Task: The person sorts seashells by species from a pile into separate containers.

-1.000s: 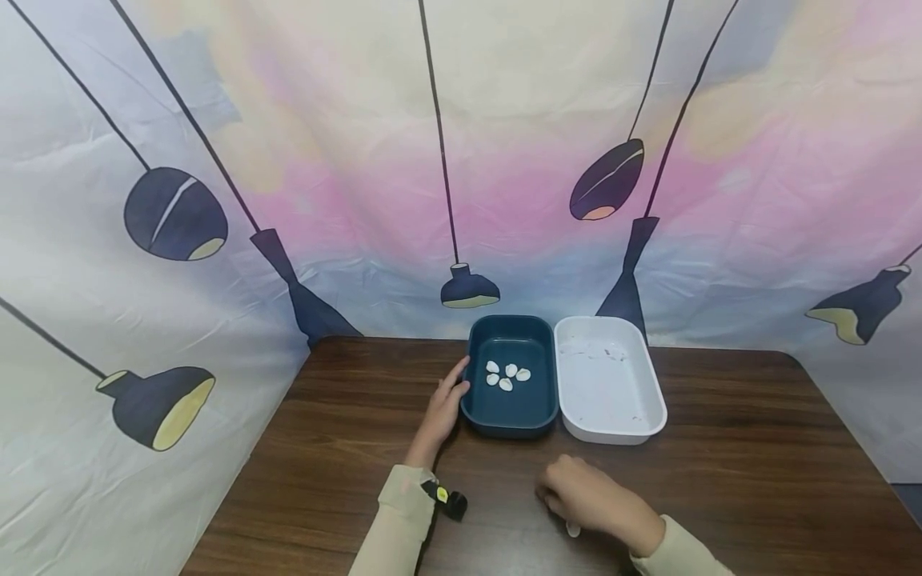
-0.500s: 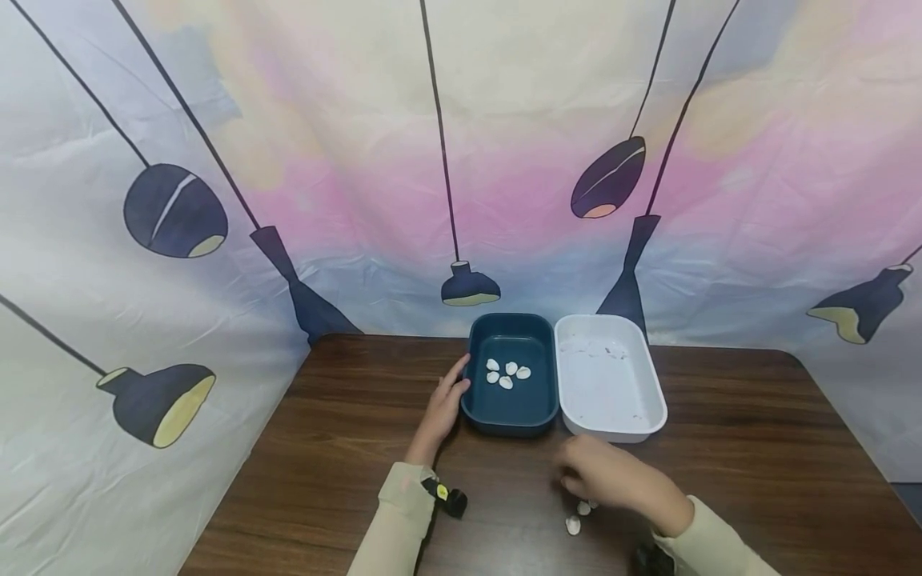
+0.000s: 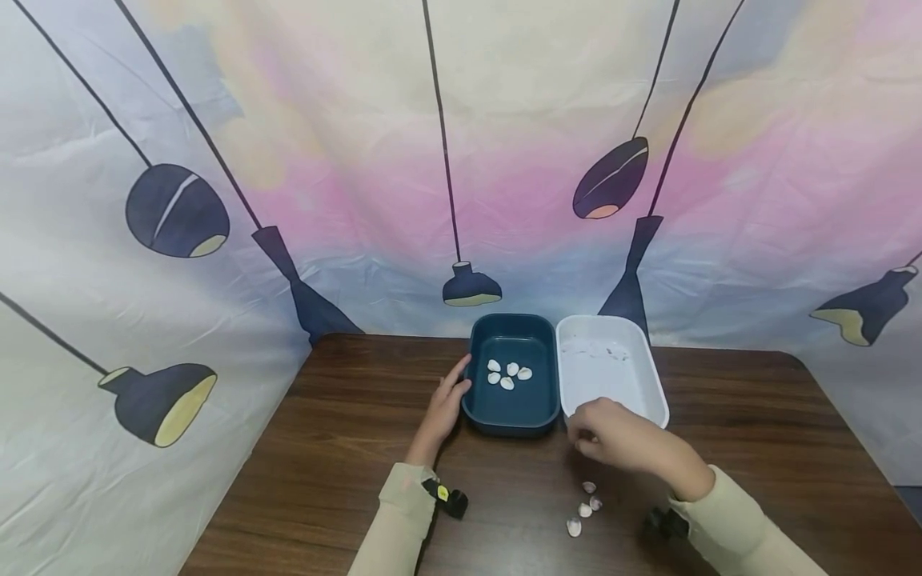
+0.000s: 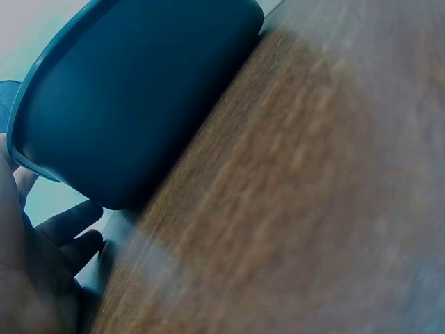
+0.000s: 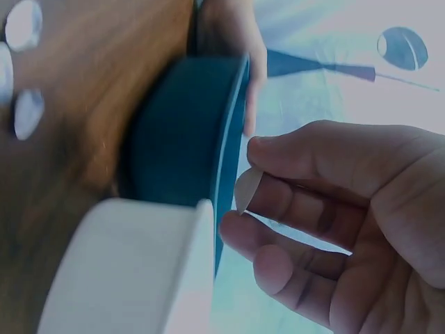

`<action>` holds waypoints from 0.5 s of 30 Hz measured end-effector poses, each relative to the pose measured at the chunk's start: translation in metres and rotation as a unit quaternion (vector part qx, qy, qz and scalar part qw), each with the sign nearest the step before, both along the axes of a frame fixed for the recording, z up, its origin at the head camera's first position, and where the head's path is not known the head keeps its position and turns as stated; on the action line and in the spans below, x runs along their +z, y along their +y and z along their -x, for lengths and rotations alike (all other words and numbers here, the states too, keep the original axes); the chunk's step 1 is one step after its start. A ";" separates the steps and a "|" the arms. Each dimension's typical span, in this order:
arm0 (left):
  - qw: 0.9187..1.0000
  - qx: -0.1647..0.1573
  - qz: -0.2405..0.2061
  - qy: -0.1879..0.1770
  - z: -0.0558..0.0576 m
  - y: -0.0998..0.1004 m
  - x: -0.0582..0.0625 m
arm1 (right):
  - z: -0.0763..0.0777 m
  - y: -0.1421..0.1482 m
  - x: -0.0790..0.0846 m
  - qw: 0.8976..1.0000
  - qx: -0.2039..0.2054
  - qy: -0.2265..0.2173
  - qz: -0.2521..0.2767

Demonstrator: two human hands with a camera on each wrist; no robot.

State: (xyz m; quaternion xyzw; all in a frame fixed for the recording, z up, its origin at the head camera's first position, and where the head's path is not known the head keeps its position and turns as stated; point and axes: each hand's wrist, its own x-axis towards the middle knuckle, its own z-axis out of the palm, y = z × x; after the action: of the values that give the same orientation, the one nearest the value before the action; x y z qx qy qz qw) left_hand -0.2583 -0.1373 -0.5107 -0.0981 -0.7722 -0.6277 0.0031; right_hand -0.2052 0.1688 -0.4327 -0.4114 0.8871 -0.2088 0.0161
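Between thumb and fingertips my right hand (image 3: 612,436) pinches a small white seashell (image 5: 247,189), just over the near edge of the white tray (image 3: 612,360). From the head view that shell is hidden by the hand. My left hand (image 3: 441,412) rests with extended fingers against the left side of the dark teal tray (image 3: 511,412). Several white shells (image 3: 507,383) lie grouped inside the teal tray. On the table in front, several more shells (image 3: 585,510) lie in a loose line.
Both trays stand side by side, touching or nearly so, at the back of the brown wooden table (image 3: 346,400). Behind it hangs a backdrop cloth (image 3: 360,160) printed with lamps. A black wrist camera (image 3: 454,502) sits at my left cuff.
My right hand has risen from the loose shells on the table and moved forward and right to the white tray's near edge, uncovering the shells. The left hand has stayed put.
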 end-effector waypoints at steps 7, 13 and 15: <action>1.000 -0.005 0.011 -0.003 0.004 -0.001 -0.003 | 0.022 0.016 0.002 0.999 -0.042 0.003 0.010; 1.000 0.010 0.021 0.004 0.022 -0.004 -0.035 | 0.051 0.029 -0.010 0.997 -0.073 -0.004 0.008; 1.000 0.013 0.023 0.011 0.023 -0.004 -0.040 | 0.061 0.031 -0.017 0.996 -0.089 -0.014 0.008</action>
State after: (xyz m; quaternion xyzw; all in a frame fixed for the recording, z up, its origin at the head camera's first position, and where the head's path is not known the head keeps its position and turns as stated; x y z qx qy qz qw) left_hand -0.2814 -0.1414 -0.5505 -0.0951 -0.7878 -0.6083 0.0172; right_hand -0.2658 0.1998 -0.4499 -0.3278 0.9182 -0.2222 0.0070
